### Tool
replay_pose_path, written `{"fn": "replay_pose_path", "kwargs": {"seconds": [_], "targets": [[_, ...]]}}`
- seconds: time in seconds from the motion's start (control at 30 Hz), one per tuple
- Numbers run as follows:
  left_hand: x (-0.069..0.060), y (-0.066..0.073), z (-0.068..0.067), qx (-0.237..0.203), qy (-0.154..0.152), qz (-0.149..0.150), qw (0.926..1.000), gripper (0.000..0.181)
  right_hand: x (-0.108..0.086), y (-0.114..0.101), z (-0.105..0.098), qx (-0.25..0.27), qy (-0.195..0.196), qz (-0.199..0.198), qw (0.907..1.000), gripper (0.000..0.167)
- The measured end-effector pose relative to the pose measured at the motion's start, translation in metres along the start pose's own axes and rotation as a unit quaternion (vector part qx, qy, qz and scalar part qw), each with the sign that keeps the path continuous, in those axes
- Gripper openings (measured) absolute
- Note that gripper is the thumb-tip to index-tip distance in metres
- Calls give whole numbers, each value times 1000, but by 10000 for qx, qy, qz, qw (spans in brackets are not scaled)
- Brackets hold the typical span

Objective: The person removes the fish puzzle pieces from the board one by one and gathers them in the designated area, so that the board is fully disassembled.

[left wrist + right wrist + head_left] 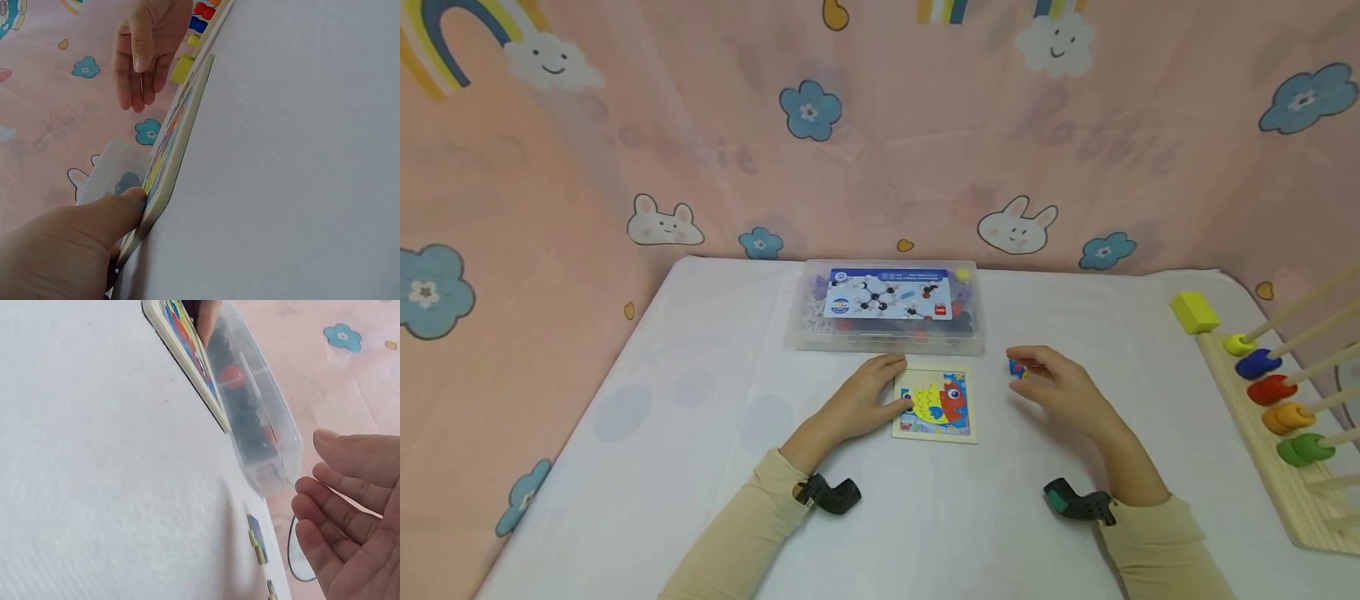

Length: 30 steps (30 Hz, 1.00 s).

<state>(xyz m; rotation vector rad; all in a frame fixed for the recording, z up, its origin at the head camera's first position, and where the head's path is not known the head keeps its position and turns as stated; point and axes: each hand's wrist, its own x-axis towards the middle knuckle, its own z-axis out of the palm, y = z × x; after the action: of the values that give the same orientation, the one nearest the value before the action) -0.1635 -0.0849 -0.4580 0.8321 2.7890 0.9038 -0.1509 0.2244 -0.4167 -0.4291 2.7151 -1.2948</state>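
Observation:
A square fish puzzle board [951, 406] [164, 181] [190, 359] lies in the middle of the white table. From its left side my left hand [857, 404] [69, 244] grips it, the thumb over the near left part of the picture and the fingers along the left edge. To the right of the board my right hand [1067, 396] [359, 519] hovers with relaxed, parted fingers, holding nothing. Beneath its fingertips are small blue and yellow pieces [1017, 367] [257, 540], partly hidden in the head view.
Behind the board stands a clear plastic box [887, 337] with a molecule label. At the right is a wooden rack [1255, 442] with coloured beads on rods, and a yellow block [1195, 312] by its far end. A patterned pink cloth hangs behind the table.

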Motion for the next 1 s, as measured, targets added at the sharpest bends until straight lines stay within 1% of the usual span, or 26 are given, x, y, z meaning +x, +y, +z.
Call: {"fn": "replay_pose_path", "kwargs": {"seconds": [0.1, 0.23, 0.4, 0.47, 0.67, 0.8, 1.0], "targets": [[0, -1, 0, 5, 7, 1, 10000, 63, 3, -4, 8, 72, -123, -12, 9999, 45], [0, -1, 0, 11, 8, -1, 10000, 63, 6, -11, 20, 115, -318, 75, 9994, 47], [0, -2, -2, 23, -1, -34, 10000, 63, 13, -19, 33, 50, -578, -72, 9983, 48], [1, -2, -2, 26, -10, -43, 10000, 63, 16, -21, 37, -17, -633, -157, 9979, 47], [2, -1, -3, 14, -5, 7, 10000, 63, 26, -26, 44, -171, -751, -28, 9970, 47], [2, -1, -3, -29, 18, 47, 10000, 62, 31, -25, 47, -318, -855, 43, 9958, 46], [1, 0, -1, -61, 16, 24, 10000, 63, 33, -24, 52, -736, -887, -108, 9933, 40]]}}
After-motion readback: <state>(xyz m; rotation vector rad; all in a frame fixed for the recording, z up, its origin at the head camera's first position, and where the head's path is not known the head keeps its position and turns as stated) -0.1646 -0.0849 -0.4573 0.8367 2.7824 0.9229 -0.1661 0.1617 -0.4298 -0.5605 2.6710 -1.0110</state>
